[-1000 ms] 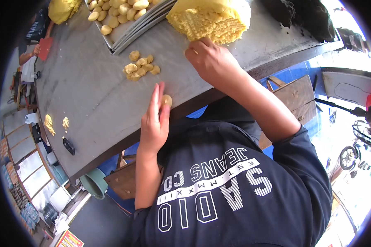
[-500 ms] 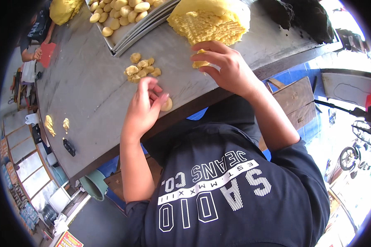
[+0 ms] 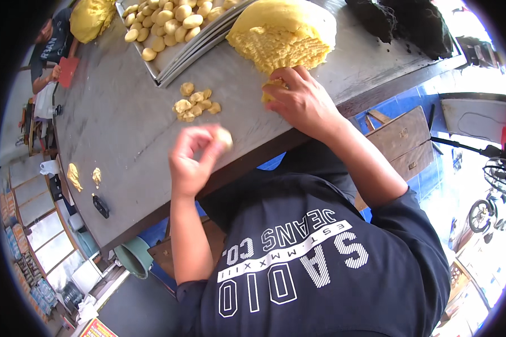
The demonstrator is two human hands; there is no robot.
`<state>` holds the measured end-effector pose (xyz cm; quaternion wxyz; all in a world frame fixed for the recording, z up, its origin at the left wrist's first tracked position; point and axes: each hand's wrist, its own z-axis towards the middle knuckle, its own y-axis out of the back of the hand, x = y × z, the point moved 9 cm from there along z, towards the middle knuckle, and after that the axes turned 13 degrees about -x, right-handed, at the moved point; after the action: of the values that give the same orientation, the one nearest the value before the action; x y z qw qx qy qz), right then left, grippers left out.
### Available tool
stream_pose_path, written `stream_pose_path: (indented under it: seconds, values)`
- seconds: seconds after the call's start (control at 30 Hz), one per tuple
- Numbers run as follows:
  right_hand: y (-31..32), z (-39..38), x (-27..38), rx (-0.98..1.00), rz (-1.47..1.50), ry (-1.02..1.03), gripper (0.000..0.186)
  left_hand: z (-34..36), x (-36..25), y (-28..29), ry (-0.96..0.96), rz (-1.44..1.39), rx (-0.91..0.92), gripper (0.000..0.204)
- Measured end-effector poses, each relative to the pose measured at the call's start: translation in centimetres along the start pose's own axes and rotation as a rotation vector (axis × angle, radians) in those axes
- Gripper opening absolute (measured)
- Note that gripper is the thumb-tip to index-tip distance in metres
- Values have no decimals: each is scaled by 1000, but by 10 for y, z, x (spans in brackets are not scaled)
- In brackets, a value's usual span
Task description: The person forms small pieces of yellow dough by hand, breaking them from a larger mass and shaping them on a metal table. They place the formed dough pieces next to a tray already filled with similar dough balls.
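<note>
My left hand (image 3: 194,154), slightly blurred, pinches a small pale dough ball (image 3: 224,139) between bent fingers near the worktop's front edge. My right hand (image 3: 303,101) has its fingers curled over a torn piece of yellow dough (image 3: 267,89), just below a big yellow dough mass (image 3: 281,31) with a rough, torn face. Between and above my hands lies a group of several small lumpy dough pieces (image 3: 195,105). Farther back, a stack of metal trays (image 3: 183,62) bears several smooth round dough balls (image 3: 171,25) on top.
On the steel worktop (image 3: 129,118) lie dough scraps (image 3: 73,175), a small black object (image 3: 100,205), another yellow dough mass (image 3: 90,17) and dark material (image 3: 416,28). A person (image 3: 48,53) at far left holds a red scraper (image 3: 67,70). A green bucket (image 3: 132,255) stands below.
My left hand has swung leftward from an upright, straight-fingered pose and now lifts the small ball in bent fingers. My right hand opened over a torn dough piece, then moved slightly lower with it.
</note>
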<state>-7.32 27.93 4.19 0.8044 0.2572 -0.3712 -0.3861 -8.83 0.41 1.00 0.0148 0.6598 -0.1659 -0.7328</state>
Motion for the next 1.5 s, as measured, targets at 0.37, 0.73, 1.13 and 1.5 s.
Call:
stream_pose_path:
  seconds: [0.37,0.73,1.13,1.5]
  values:
    - [7,-6,6,33,18,-11,17,39,-37,-17,-340,863,-365,27]
    - [4,11,0,-5,-56,71,25,3,-33,-3,-483,842,-440,33]
    - [-1,2,8,27,152,-31,7,-26,0,5,92,-173,-277,30]
    - [3,17,2,90,45,-87,17,-35,-48,-10,-679,888,-195,29]
